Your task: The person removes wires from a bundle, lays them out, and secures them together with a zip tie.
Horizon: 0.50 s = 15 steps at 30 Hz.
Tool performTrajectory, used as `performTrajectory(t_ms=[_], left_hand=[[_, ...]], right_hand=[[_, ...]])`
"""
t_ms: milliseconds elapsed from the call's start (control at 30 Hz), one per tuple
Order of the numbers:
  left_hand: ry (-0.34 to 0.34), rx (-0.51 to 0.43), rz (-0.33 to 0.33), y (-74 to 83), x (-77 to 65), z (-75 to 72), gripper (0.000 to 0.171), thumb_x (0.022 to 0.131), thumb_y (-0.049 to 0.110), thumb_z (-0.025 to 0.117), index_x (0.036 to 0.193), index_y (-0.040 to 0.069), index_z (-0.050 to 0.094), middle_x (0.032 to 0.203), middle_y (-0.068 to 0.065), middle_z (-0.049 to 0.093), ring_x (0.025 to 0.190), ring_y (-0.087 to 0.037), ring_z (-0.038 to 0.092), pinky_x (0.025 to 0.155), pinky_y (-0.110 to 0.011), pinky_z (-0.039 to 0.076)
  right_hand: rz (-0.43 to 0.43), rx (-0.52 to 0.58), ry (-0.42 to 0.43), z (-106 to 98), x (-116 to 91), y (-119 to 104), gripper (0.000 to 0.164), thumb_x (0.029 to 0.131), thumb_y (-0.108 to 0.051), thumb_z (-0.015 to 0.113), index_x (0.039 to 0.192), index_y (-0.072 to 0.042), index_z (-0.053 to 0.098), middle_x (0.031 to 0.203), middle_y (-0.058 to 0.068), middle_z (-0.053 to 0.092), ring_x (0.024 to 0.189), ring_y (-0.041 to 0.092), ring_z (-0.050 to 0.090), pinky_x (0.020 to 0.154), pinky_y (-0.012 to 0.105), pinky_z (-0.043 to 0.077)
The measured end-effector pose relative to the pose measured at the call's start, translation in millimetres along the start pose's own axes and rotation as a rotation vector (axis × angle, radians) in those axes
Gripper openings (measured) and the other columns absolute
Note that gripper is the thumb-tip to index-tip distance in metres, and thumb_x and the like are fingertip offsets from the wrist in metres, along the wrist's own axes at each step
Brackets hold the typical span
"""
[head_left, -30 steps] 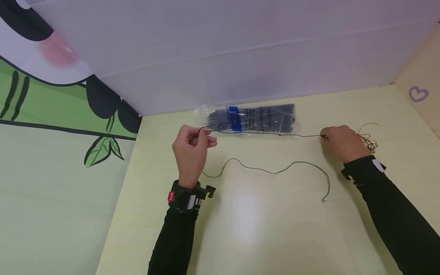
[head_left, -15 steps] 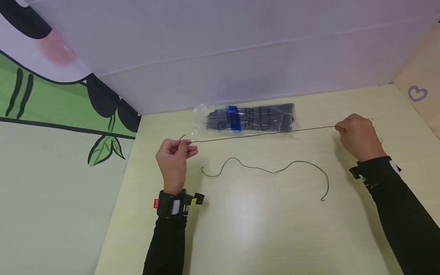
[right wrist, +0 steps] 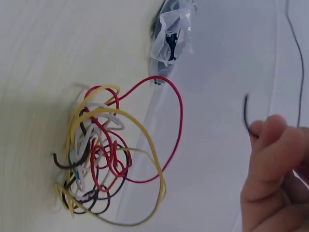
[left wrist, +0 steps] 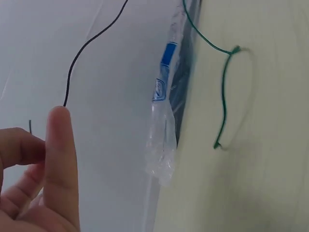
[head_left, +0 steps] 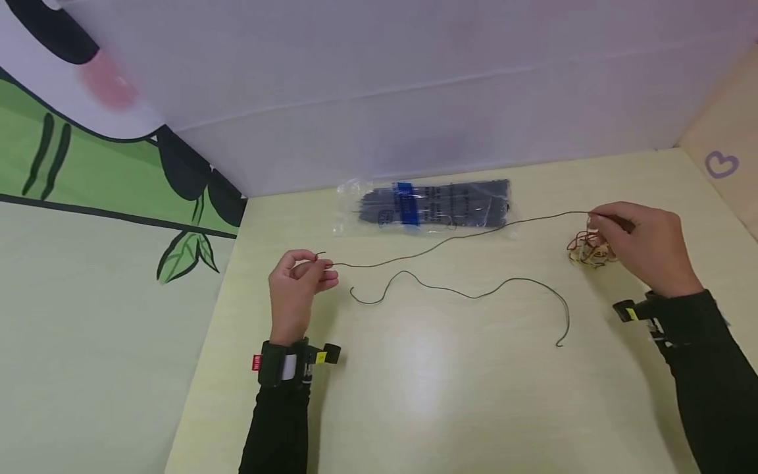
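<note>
A thin black wire (head_left: 438, 247) hangs slightly slack between the two hands, above the table. My left hand (head_left: 296, 283) pinches it near one end between thumb and index finger; a short tip sticks out past the fingers. The right hand (head_left: 648, 247) pinches the other end, and in the right wrist view a curved black tip (right wrist: 247, 116) shows beyond its fingers. On the table in front lies a wavy green wire (head_left: 468, 296), touched by neither hand. Close by the right hand sits a tangled bundle of red, yellow, white and black wires (right wrist: 101, 154).
A clear plastic bag of dark cable ties (head_left: 456, 204) with a blue label lies at the back of the table (head_left: 414, 401), before a pale wall panel (head_left: 444, 118). A side panel (head_left: 728, 125) with a drawn heart stands at the right.
The hands have spread apart, left hand moving left and towards me, right hand moving right. The black wire went taut, then slackened. The right hand has turned, and the coloured bundle shows beneath it.
</note>
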<state>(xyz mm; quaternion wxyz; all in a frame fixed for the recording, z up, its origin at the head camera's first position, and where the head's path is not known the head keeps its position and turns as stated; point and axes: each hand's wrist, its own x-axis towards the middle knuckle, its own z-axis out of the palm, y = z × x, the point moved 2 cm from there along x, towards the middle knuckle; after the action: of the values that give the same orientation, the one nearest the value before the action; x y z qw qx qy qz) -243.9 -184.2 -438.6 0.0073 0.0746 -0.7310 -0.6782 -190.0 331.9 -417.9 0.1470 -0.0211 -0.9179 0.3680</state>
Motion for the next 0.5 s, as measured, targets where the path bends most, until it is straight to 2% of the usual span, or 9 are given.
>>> performTrajectory(t_ms=[67,133,167,267,367,500], left_hand=[[-0.034,0.096,-0.018,-5.7,-0.7,2.3,0.025,0.093,0.021,0.068,0.115,0.011,0.061,0.103,-0.019,0.073,0.080,-0.026,0.075,0.075,-0.036,0.060],[-0.064,0.185,-0.023,-12.6,-1.4,3.6,0.027,0.095,0.019,0.064,0.122,0.016,0.062,0.104,-0.021,0.072,0.078,-0.025,0.075,0.072,-0.034,0.060],[-0.076,0.219,-0.023,-16.5,-1.5,4.1,0.029,0.095,0.017,0.062,0.125,0.017,0.062,0.104,-0.023,0.071,0.075,-0.023,0.075,0.071,-0.033,0.060],[-0.113,0.303,-0.032,-26.9,-2.2,8.3,0.030,0.096,0.013,0.059,0.125,0.016,0.065,0.101,-0.022,0.071,0.073,-0.021,0.074,0.068,-0.031,0.060],[-0.141,0.399,-0.025,-35.7,-0.4,14.7,0.023,0.095,0.012,0.059,0.115,0.008,0.069,0.094,-0.016,0.072,0.071,-0.020,0.073,0.067,-0.031,0.060],[-0.168,0.664,0.035,-40.3,2.0,21.7,0.015,0.093,0.015,0.061,0.099,0.008,0.074,0.081,-0.007,0.071,0.066,-0.017,0.068,0.064,-0.028,0.057]], right_hand=[[0.037,-0.017,-0.091,-4,-9,4,0.016,0.095,-0.026,0.064,0.107,-0.018,0.071,0.073,-0.007,0.066,0.056,0.004,0.056,0.051,0.020,0.041],[0.066,-0.045,-0.203,-6,-19,9,0.015,0.096,-0.031,0.063,0.105,-0.021,0.069,0.072,-0.002,0.065,0.055,0.011,0.055,0.051,0.023,0.041],[0.076,-0.057,-0.258,-5,-23,12,0.014,0.096,-0.032,0.063,0.104,-0.022,0.069,0.071,0.002,0.064,0.056,0.013,0.055,0.051,0.025,0.041],[0.079,-0.067,-0.404,0,-35,19,0.014,0.098,-0.030,0.060,0.104,-0.020,0.067,0.072,0.001,0.062,0.055,0.015,0.055,0.051,0.027,0.043],[0.073,-0.091,-0.497,6,-41,28,0.010,0.098,-0.026,0.060,0.101,-0.018,0.065,0.070,0.000,0.061,0.053,0.014,0.054,0.051,0.027,0.042],[0.059,-0.137,-0.581,13,-45,36,0.005,0.096,-0.023,0.063,0.096,-0.018,0.065,0.066,-0.001,0.056,0.051,0.011,0.051,0.051,0.026,0.039]])
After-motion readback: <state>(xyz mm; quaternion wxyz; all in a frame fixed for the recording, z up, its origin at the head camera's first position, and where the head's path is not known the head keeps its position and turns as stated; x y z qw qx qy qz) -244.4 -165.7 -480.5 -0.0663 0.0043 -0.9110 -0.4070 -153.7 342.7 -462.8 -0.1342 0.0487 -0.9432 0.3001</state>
